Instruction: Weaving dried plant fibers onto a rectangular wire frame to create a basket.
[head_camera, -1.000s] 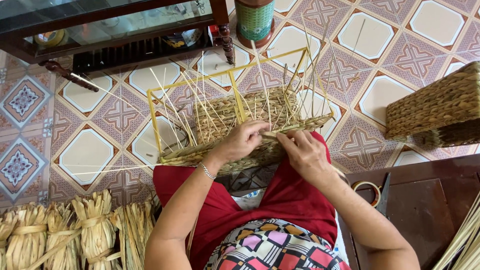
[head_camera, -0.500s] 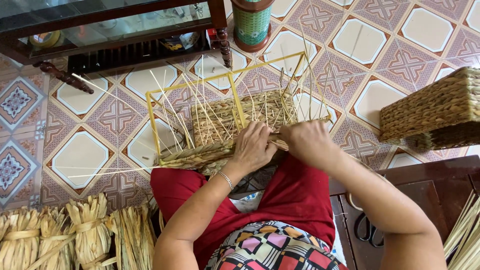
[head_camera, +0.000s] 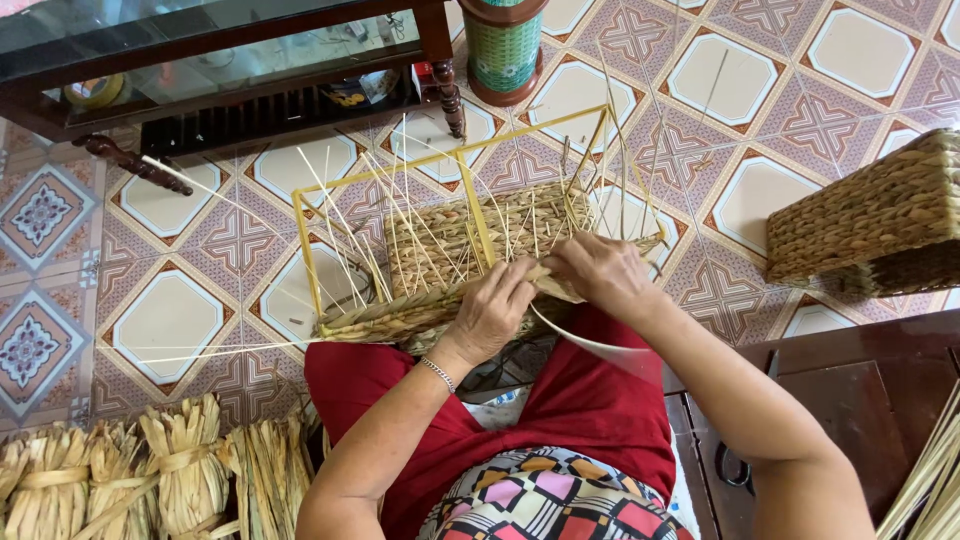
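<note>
- Fingers (head_camera: 522, 283) of our left hand (head_camera: 495, 312) curl down over the woven near edge of the half-woven basket (head_camera: 470, 240); they are closed on the straw there, pressing it against the braided rim (head_camera: 400, 318).
- Our right hand (head_camera: 600, 272) lies just right of the left one, fingers bent and pinched on a flat pale strand (head_camera: 590, 345) that loops from under the palm toward our lap; we cannot tell how tightly it is gripped.
- We see the tiled floor (head_camera: 170, 320), patterned in cream and mauve, filling most of the scene.
- We see the dark wooden table (head_camera: 200, 90) with a glass top along the far left edge.
- We hold the basket centrally, resting on our red-clothed knees (head_camera: 580, 400); it is built on a yellow wire frame (head_camera: 305, 240), with loose straw ends (head_camera: 360, 215) standing up and fanning out toward the far side.
- We note a finished woven basket (head_camera: 870, 215) at the right, well apart from the hands.
- We note bundles of dried straw (head_camera: 150, 480) tied in sheaves at the near left.
- We note a green cylindrical stand (head_camera: 503, 45) at the far centre, just beyond the frame.
- We note scissors (head_camera: 735, 465) on the dark wooden surface (head_camera: 860, 400) at the near right.
- We wear a thin bracelet (head_camera: 437, 373) on the left wrist.
</note>
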